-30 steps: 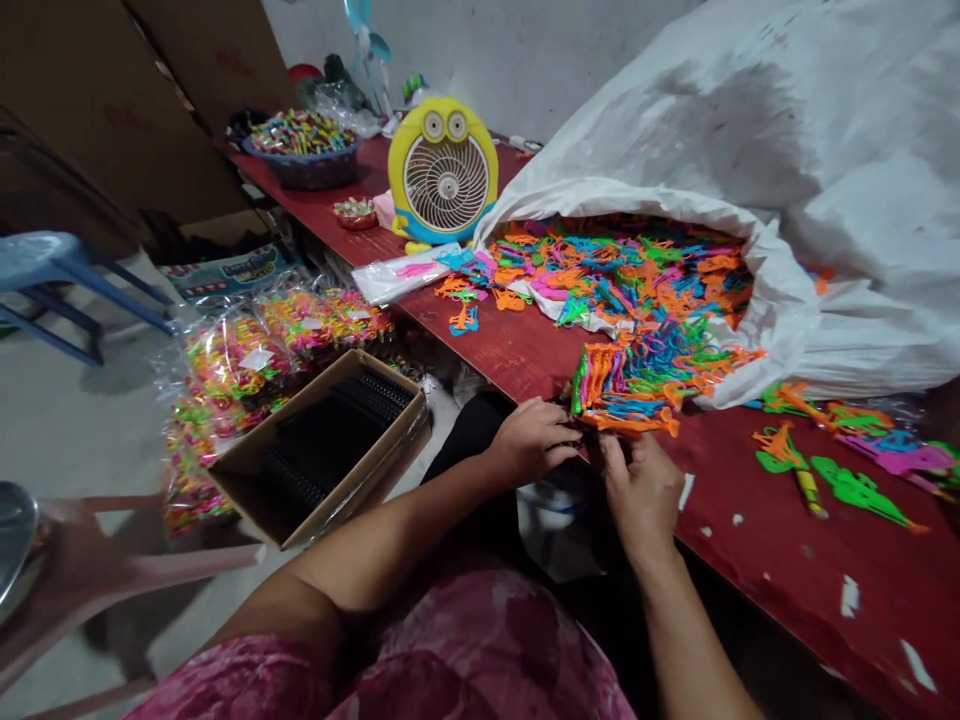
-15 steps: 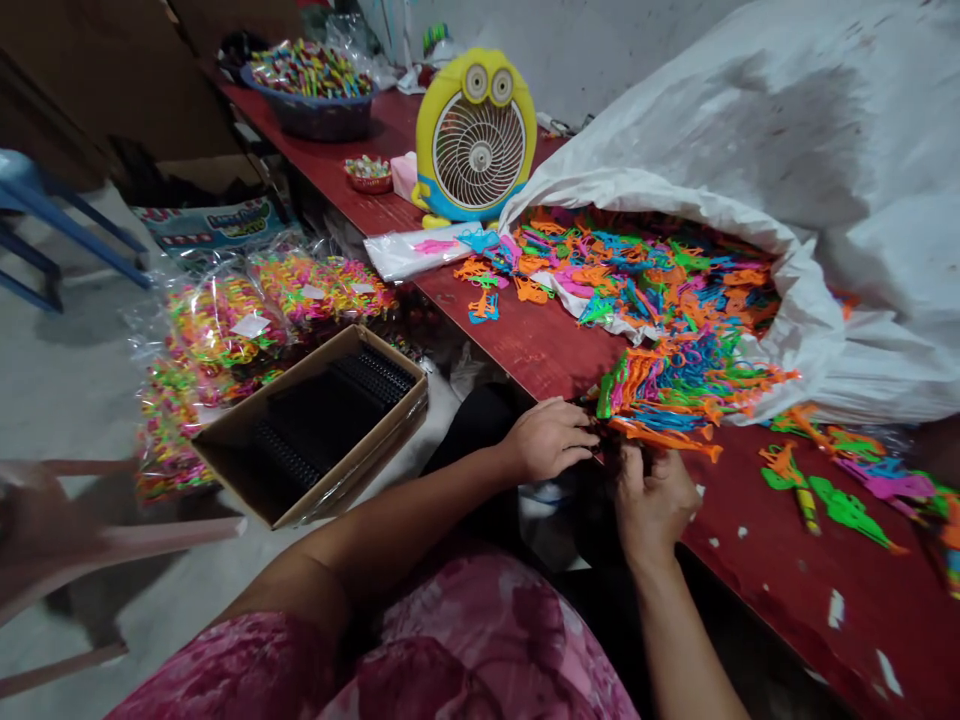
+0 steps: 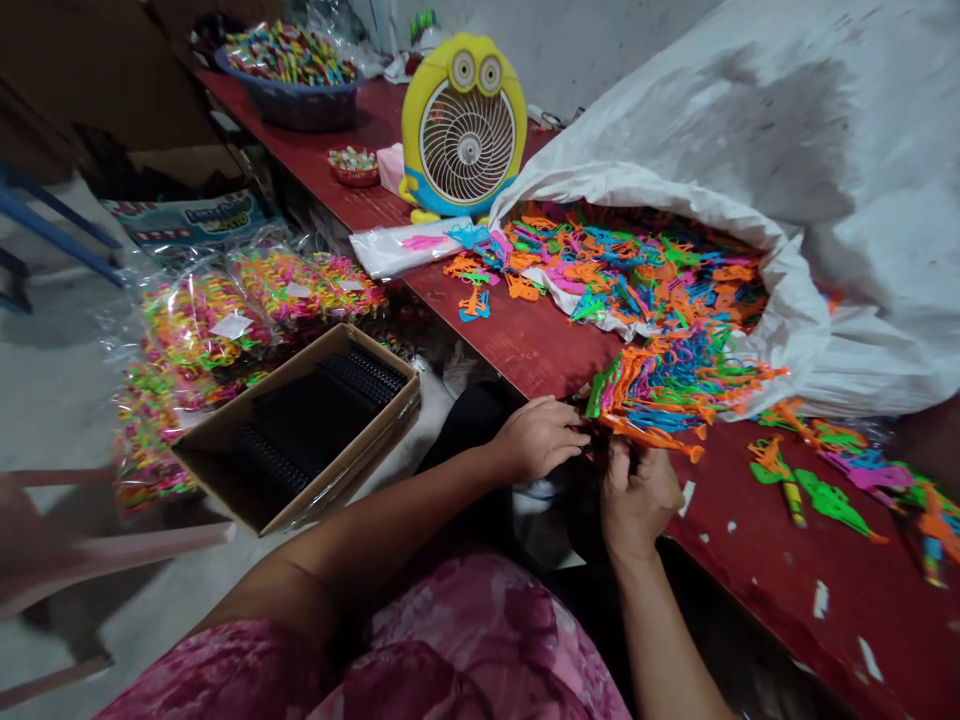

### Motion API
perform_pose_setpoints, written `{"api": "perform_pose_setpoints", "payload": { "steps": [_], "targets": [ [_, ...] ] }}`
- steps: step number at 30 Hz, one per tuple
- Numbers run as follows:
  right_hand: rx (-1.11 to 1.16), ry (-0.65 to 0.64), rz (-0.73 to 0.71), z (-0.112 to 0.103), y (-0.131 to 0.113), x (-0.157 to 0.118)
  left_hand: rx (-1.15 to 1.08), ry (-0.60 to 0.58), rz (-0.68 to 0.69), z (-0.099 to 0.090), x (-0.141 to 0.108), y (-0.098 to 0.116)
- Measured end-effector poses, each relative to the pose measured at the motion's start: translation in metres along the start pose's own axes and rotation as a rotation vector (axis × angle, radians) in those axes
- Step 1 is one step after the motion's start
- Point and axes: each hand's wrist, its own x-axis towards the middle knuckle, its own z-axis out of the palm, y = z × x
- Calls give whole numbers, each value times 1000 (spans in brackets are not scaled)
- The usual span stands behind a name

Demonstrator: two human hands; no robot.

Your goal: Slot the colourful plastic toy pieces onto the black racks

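Observation:
My left hand (image 3: 541, 437) is at the front edge of the table, fingers bent together toward a dark gap; what its fingertips grip is hidden. Close by on the right, my right hand (image 3: 643, 497) is closed with the thumb on top, just under a neat pile of plastic toy pieces (image 3: 667, 385). Whatever lies inside its grip cannot be made out. The pieces are orange, green, blue and pink, thin and stacked flat at the table edge. Behind them a white sack (image 3: 814, 300) lies on its side, its mouth spilling loose plastic pieces (image 3: 637, 265) of the same colours.
On the red table (image 3: 525, 350) stand a yellow fan (image 3: 469, 135), a basin (image 3: 300, 103) of colourful pieces and a small red basket (image 3: 355, 176). Left of my legs are a cardboard box (image 3: 352, 470) holding black parts, filled clear bags (image 3: 202, 320) and a pink stool (image 3: 150, 550).
The whole view has shifted slightly, so things sit a little further left. Both hands keep nearly the same place by the pile, with only slight finger movement.

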Motion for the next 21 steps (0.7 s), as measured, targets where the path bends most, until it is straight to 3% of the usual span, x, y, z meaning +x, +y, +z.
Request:
{"api": "perform_pose_setpoints", "payload": {
  "steps": [9,16,18,21],
  "targets": [
    [-93,-38,62,0,-1,-1,-2,26,-1,7,-2,-2],
    [-160,-204,39,-11,-2,10,-61,49,-13,-2,1,3],
    [-217,-217,47,-12,-5,11,-84,91,-13,-6,0,11],
    [-260,-219,80,-10,-8,10,-77,267,-89,-11,-3,32]
  ]
}}
